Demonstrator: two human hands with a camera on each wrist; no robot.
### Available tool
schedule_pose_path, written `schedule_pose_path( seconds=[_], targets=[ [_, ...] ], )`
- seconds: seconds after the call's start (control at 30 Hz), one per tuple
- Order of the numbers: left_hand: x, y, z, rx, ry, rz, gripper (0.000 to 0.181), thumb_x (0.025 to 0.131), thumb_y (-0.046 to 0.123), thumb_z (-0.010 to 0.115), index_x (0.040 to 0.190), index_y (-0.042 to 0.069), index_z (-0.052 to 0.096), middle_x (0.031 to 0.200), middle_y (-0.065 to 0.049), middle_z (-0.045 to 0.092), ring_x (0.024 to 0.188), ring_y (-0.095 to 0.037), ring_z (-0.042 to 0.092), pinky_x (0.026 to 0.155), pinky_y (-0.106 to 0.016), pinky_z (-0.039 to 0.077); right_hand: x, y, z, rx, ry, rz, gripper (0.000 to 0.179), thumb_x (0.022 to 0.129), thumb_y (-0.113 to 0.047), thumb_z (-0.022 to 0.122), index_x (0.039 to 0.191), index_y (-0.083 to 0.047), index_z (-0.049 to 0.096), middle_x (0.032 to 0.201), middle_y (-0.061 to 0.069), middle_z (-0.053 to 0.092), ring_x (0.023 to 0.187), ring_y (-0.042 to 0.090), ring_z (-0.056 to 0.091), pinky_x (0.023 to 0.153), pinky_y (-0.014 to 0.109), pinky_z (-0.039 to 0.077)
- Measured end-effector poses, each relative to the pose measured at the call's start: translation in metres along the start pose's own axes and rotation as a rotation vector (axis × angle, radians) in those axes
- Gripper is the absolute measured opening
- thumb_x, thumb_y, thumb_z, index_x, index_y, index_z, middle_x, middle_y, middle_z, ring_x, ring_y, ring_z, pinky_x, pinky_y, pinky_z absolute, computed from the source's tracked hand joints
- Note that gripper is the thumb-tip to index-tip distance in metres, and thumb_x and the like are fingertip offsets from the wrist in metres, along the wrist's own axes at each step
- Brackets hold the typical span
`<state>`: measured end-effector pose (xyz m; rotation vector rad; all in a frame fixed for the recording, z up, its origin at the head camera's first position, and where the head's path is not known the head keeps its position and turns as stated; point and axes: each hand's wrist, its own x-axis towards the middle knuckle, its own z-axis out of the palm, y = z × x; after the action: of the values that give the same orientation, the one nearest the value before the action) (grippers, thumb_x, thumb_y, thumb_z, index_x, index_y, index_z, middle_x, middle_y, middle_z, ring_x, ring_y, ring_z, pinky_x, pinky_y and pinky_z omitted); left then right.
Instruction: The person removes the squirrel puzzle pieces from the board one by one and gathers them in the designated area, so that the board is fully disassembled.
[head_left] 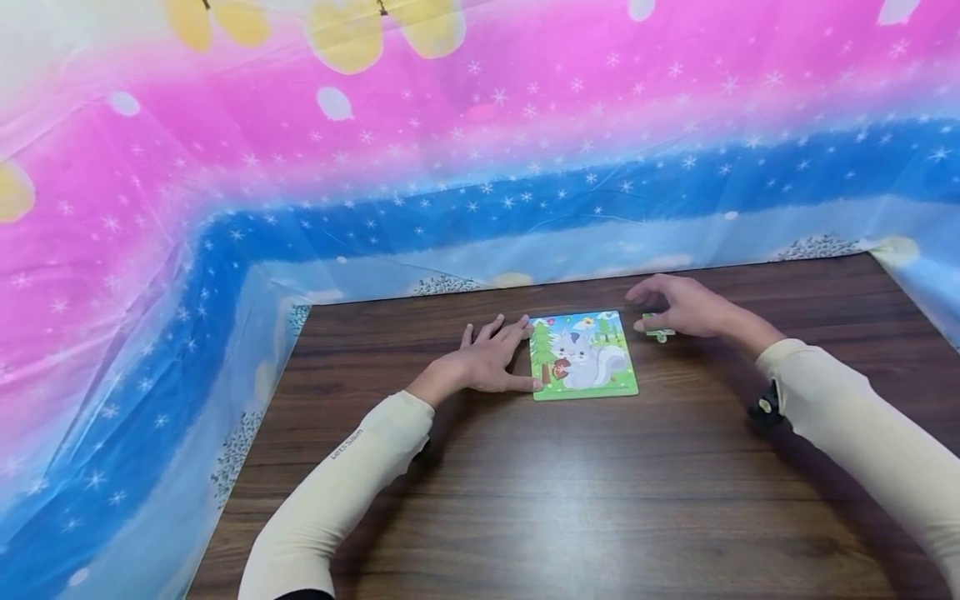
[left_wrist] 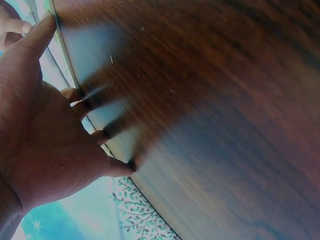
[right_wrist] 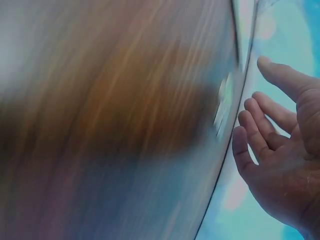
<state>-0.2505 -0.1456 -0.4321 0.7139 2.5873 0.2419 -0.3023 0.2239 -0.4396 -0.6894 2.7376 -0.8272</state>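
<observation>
A square picture puzzle point(head_left: 588, 358) lies flat on the table, showing a grey-white squirrel with an acorn among green trees. My left hand point(head_left: 491, 360) spreads its fingers at the puzzle's left side, thumb and fingertips touching its edge. In the left wrist view, the palm of the left hand point(left_wrist: 55, 135) faces the camera. Right of the puzzle, my right hand point(head_left: 690, 307) is held over a small green puzzle piece point(head_left: 662, 336). The right wrist view shows the right hand point(right_wrist: 280, 140) with loosely bent fingers apart from the blurred piece point(right_wrist: 223, 105).
The dark wood-grain table point(head_left: 555, 500) stretches toward me. Behind it and along its sides hangs a pink and blue cloth point(head_left: 465, 183) with snowflakes, meeting the table's back edge just beyond the hands. Cream sleeves cover both forearms.
</observation>
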Motion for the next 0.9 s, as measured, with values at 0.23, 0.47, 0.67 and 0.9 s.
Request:
schedule_pose_path(
  seconds=[0.23, 0.47, 0.67, 0.9],
  targets=[
    [0.001, -0.002, 0.0, 0.008, 0.007, -0.014, 0.1, 0.097, 0.074, 0.058, 0.172, 0.031, 0.009, 0.181, 0.007, -0.005, 0.168, -0.028, -0.007, 0.129, -0.071, -0.005, 0.02, -0.033, 0.022, 0.041, -0.042, -0.052, 0.047, 0.096, -0.022, 0.08, 0.139, -0.009, 0.067, 0.136, 0.015, 0.068, 0.125, 0.034, 0.064, 0.106, 0.058, 0.051],
    [0.002, 0.0, 0.001, -0.011, -0.007, -0.004, 0.099, 0.097, 0.073, 0.058, 0.172, 0.03, 0.009, 0.181, 0.006, -0.005, 0.168, -0.029, -0.008, 0.129, -0.071, -0.006, 0.031, -0.054, 0.039, 0.006, -0.08, -0.116, 0.047, 0.093, -0.019, 0.083, 0.137, -0.009, 0.07, 0.13, 0.011, 0.068, 0.119, 0.03, 0.065, 0.102, 0.053, 0.054],
    [0.004, 0.001, 0.002, -0.014, -0.017, -0.015, 0.1, 0.097, 0.073, 0.059, 0.173, 0.031, 0.007, 0.181, 0.007, -0.005, 0.168, -0.028, -0.008, 0.129, -0.071, -0.006, 0.034, -0.068, 0.045, -0.066, -0.093, -0.101, 0.049, 0.091, -0.019, 0.085, 0.136, -0.007, 0.07, 0.126, 0.013, 0.065, 0.116, 0.031, 0.064, 0.1, 0.052, 0.055],
    [0.003, -0.002, 0.001, 0.009, -0.01, -0.019, 0.102, 0.096, 0.077, 0.056, 0.172, 0.032, 0.005, 0.181, 0.008, -0.005, 0.168, -0.027, -0.007, 0.13, -0.069, -0.005, 0.039, -0.077, 0.047, -0.121, -0.1, -0.054, 0.051, 0.09, -0.023, 0.087, 0.135, -0.008, 0.069, 0.13, 0.013, 0.064, 0.12, 0.031, 0.064, 0.103, 0.052, 0.055]
  ],
)
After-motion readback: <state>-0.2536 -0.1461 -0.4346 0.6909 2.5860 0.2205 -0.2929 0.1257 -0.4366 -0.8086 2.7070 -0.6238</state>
